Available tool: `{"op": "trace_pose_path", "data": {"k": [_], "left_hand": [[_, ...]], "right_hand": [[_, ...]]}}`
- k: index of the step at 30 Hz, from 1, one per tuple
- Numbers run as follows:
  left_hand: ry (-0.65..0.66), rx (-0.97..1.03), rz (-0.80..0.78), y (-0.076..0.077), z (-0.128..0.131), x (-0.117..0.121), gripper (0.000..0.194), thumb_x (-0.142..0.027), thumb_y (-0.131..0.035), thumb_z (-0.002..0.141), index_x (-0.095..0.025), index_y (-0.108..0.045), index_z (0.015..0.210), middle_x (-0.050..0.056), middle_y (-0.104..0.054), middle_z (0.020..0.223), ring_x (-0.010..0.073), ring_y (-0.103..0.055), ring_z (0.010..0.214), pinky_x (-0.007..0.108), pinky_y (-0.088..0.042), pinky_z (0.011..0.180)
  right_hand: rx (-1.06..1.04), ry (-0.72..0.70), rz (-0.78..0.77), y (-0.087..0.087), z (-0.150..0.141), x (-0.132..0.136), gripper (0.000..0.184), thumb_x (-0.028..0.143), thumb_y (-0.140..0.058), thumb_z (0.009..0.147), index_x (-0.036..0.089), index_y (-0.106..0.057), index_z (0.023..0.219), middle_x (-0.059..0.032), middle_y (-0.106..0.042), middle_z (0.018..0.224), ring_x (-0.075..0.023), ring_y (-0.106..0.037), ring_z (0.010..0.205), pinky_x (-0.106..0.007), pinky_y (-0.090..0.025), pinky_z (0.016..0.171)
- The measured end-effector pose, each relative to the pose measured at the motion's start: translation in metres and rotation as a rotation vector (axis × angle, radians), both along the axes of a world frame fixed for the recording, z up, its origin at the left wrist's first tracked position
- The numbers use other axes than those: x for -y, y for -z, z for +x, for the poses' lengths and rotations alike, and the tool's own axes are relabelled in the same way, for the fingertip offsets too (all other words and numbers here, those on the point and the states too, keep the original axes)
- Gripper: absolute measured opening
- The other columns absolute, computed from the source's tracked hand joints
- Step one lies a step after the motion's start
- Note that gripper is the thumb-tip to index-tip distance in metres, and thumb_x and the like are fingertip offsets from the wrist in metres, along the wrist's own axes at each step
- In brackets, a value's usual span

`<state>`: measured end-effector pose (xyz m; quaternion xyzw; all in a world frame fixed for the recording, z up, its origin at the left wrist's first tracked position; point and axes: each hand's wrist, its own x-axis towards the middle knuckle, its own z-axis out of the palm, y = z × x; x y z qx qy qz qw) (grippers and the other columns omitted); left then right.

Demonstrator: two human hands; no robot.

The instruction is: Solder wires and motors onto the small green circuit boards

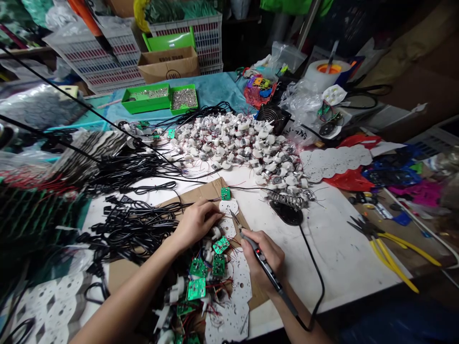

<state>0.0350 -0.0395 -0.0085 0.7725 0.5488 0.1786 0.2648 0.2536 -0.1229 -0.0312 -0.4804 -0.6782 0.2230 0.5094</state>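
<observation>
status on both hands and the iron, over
Right hand grips slim dark soldering iron, tip at small white board. Left hand beside board. Tangled black cables alongside.

This place is a workshop, a small one for electronic work. The table is crowded with green circuit boards (197, 289), bundles of black cables (132, 229) and a big pile of small white parts (236, 138). There is also a soldering iron (267, 270), a coiled metal stand (287, 199) and pliers with yellow handles (380, 243). Behind, one sees stacked plastic crates (96, 59), an open cardboard box (168, 64) and green trays (147, 99) with tiny metal pieces.
</observation>
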Motion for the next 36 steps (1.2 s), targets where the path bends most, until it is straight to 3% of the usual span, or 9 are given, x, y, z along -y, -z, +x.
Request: {"op": "trace_pose_path", "data": {"k": [13,20,30,36], "left_hand": [[-0.142,-0.212,0.031,0.005,0.014,0.002,0.015,-0.023,-0.061,0.096,-0.018,-0.066,0.083,0.004,-0.066,0.089,0.0199,-0.065,0.083,0.030,-0.046,0.076],[-0.106,-0.284,0.025,0.006,0.019,0.001,0.017,-0.024,-0.059,0.097,-0.018,-0.066,0.082,0.006,-0.065,0.091,0.0225,-0.064,0.086,0.034,-0.046,0.078],[0.050,-0.128,0.100,0.005,0.016,-0.004,0.011,-0.020,-0.058,0.096,-0.020,-0.063,0.086,0.007,-0.069,0.104,0.0224,-0.062,0.097,0.037,-0.046,0.087],[0.085,-0.094,0.029,0.003,0.017,-0.007,0.010,-0.014,-0.057,0.095,-0.020,-0.061,0.087,0.006,-0.073,0.103,0.0223,-0.066,0.097,0.037,-0.047,0.087]], "right_hand": [[0.012,-0.025,0.027,0.002,-0.002,-0.003,0.018,0.013,-0.060,0.101,0.019,-0.068,0.117,-0.0059,-0.073,0.090,-0.0175,-0.072,0.078,-0.027,-0.061,0.071],[0.014,-0.063,0.034,0.008,-0.004,-0.005,0.018,0.013,-0.060,0.102,0.019,-0.068,0.117,-0.0057,-0.073,0.091,-0.0176,-0.072,0.079,-0.027,-0.061,0.072],[0.011,-0.018,0.008,0.005,-0.004,-0.003,0.018,0.015,-0.061,0.101,0.019,-0.070,0.116,-0.0058,-0.075,0.092,-0.0184,-0.074,0.079,-0.027,-0.062,0.073],[0.022,-0.007,-0.027,0.002,-0.002,-0.001,0.019,0.014,-0.060,0.101,0.019,-0.069,0.117,-0.0066,-0.075,0.092,-0.0187,-0.074,0.080,-0.028,-0.064,0.075]]}}
